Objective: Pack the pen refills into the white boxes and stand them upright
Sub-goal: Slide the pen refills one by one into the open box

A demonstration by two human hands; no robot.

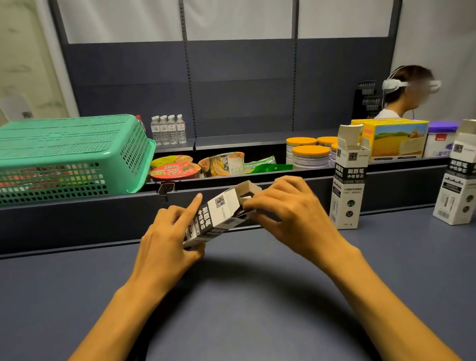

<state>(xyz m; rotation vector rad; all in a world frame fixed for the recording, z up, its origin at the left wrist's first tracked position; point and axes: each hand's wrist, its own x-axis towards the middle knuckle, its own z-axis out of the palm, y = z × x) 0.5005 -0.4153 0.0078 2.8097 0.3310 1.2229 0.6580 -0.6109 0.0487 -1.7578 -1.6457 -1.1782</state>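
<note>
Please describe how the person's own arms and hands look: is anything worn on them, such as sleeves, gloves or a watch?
Both forearms are bare up to the picture's lower edge, with no sleeve showing. The left hand and the right hand wear no gloves. No watch, bracelet or ring shows. The fingernails look short and unpainted.

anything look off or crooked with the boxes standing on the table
Yes. The far-right box leans to the right instead of standing straight, though the wide lens may exaggerate that. It and the other standing box both have top flaps open. The left hand and right hand hold a third box tilted above the table.
</note>
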